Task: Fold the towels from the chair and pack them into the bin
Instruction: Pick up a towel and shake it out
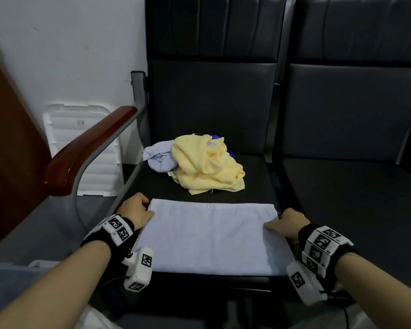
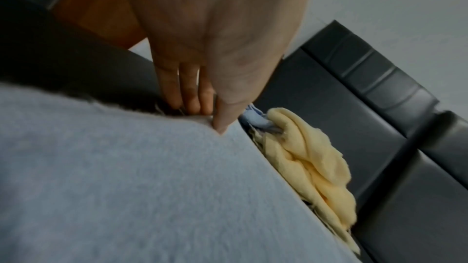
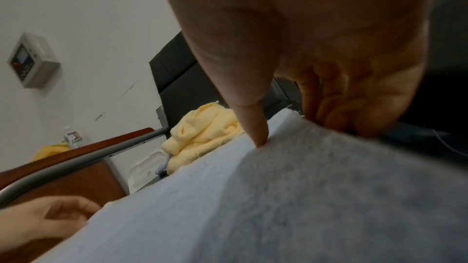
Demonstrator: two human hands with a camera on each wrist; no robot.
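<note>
A white towel [image 1: 211,236] lies flat in a rectangle on the front of the dark chair seat [image 1: 254,186]. My left hand [image 1: 138,213] pinches its far left corner, thumb on top [image 2: 220,125] and fingers [image 2: 192,99] under the edge. My right hand [image 1: 286,223] pinches the far right corner the same way, thumb pressed on the towel [image 3: 258,137]. Behind it sits a crumpled yellow towel [image 1: 211,165] [image 2: 316,167] [image 3: 200,137] with a pale blue one [image 1: 158,157] beside it. No bin is in view.
A wooden armrest [image 1: 90,150] on a grey metal frame stands at the left of the seat. A second dark seat [image 1: 354,186] adjoins on the right. White foam packing [image 1: 81,143] leans on the wall behind the armrest. A water bottle [image 3: 73,137] stands in the right wrist view.
</note>
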